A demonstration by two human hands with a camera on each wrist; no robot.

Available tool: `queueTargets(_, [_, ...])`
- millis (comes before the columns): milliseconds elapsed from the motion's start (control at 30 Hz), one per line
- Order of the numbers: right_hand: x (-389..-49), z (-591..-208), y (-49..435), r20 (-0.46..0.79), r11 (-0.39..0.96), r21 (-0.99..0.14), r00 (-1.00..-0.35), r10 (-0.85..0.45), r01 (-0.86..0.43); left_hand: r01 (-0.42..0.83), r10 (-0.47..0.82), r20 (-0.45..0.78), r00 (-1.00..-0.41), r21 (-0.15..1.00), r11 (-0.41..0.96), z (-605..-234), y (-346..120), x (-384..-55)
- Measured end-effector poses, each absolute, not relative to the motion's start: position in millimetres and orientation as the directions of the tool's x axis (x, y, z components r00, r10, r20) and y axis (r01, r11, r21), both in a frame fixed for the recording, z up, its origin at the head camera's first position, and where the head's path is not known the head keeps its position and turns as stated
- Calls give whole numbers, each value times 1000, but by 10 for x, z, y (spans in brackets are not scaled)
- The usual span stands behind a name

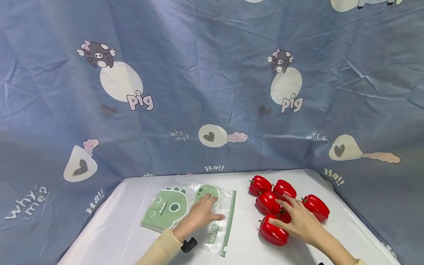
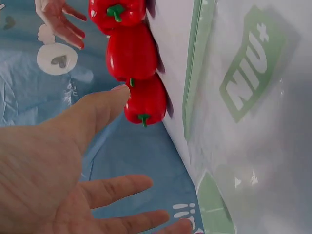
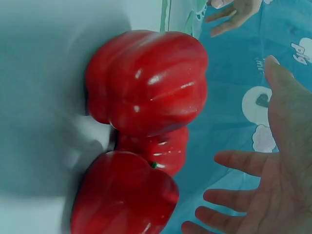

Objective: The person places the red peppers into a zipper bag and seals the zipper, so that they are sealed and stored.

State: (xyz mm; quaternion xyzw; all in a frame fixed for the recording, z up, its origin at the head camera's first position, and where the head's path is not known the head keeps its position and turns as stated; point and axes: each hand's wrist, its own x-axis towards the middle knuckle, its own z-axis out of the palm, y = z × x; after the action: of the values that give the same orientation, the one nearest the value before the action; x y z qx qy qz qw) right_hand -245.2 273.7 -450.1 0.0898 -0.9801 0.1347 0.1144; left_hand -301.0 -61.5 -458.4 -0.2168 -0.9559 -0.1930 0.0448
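Above the table my left hand [image 1: 201, 214] is spread over a clear zip bag [image 1: 170, 209] printed with green cartoon monsters. The bag lies flat, its green zip strip [image 1: 230, 222] along the right side. Fingers and thumb look extended in the left wrist view, holding nothing. Over on the right, several red bell peppers [image 1: 267, 202] with green stems lie grouped on the table. My right hand [image 1: 300, 221] hovers over the near ones, with the front pepper [image 1: 273, 230] beside its thumb. In the right wrist view its fingers are apart from the peppers [image 3: 148, 83] and grip nothing.
A white cloth covers the table [image 1: 129, 206]. Behind it and along both sides hangs a blue curtain [image 1: 185, 92] with pig cartoons and lettering. One pepper [image 1: 315, 207] lies at the right of the group, near the table's right edge.
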Motion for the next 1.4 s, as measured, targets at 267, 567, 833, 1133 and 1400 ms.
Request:
queueTargets(267, [-2373, -4570, 2751, 257, 950, -235, -956, -141, -203, 454, 422, 169, -891, 348, 820, -4658, -556, -2980])
queueTargets(567, [-2280, -4630, 2774, 290, 946, -247, -948, -133, -208, 468, 435, 176, -883, 403, 787, -4792, -430, -2907])
queueTargets(833, [-2210, -4666, 2743, 361, 934, -274, -925, -121, -230, 475, 447, 172, -878, 437, 764, -4928, -329, -2812])
queueTargets(1133, [-2179, -4699, 2631, 146, 919, -386, -989, -18, -74, 439, 454, 99, -886, 500, 747, -5011, -286, -2799])
queueTargets(1400, [-2185, -4853, 2628, 103, 900, -430, -994, -33, -74, 417, 466, 63, -882, 565, 712, -5031, -355, -2807])
